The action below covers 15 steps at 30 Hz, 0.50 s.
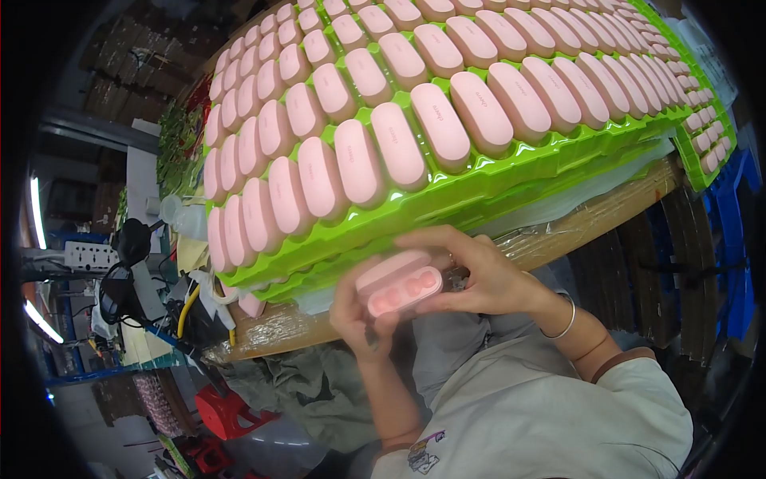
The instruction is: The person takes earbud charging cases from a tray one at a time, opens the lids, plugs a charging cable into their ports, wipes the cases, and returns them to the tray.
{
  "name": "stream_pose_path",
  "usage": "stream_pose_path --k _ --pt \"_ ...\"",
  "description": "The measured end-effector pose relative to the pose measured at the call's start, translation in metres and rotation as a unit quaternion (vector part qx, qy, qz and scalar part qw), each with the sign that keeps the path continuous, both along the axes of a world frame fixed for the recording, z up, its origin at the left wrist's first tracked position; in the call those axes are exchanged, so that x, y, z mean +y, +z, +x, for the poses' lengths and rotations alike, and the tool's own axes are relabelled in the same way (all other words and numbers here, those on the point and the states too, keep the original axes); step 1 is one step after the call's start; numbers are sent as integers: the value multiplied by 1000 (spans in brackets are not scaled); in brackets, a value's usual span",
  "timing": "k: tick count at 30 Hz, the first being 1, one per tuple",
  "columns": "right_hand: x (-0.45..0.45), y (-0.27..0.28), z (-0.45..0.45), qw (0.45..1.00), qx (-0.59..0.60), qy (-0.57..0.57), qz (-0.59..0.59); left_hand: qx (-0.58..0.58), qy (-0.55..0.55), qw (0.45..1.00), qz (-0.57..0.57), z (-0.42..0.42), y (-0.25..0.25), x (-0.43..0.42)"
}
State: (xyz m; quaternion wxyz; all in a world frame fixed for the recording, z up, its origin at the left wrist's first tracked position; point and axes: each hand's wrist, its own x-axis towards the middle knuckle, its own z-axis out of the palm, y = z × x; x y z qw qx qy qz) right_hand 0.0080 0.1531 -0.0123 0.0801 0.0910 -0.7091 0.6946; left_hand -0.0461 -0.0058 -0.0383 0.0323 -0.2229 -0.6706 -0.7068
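Observation:
Between my hands is a pink oval case (405, 293) with its lid (391, 269) raised, just in front of the table edge. Several rounded pink shapes or hollows line its inside; I cannot tell which. My left hand (351, 311) is closed around the left end, slightly blurred by motion. At the other end, my right hand (479, 275) grips the case between thumb and fingers, with a bracelet on that wrist. Just beyond, a bright green tray (447, 191) carries rows of shut pink cases (399, 144) with small lettering on top.
The tray rests on a wooden table (558, 215) wrapped in clear film. To the left are a white power strip (89, 256), cables and a yellow cord (188, 311). A red plastic stool (227, 411) stands low at left. Stacked cardboard (670, 279) lies at right.

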Motion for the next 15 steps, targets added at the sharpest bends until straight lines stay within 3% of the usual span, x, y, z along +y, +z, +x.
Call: stream_pose_path --k 3,6,8,12,13,14,15 --pt "2 2 -2 1000 -3 -7 12 -63 24 996 60 4 -3 -8" --pt "3 3 -1 1000 -6 -5 16 -17 88 990 112 6 8 -18" --pt "2 3 0 1000 -21 4 10 113 71 988 83 3 38 -22" --pt "4 3 -1 999 -4 10 38 324 19 937 127 -8 102 -18" --pt "5 3 -1 998 9 7 58 367 60 924 93 -8 116 -18" --pt "5 1 -1 998 8 3 64 365 279 887 49 -2 132 4" --pt "3 -1 -1 999 16 1 52 368 255 885 126 -5 143 -2"
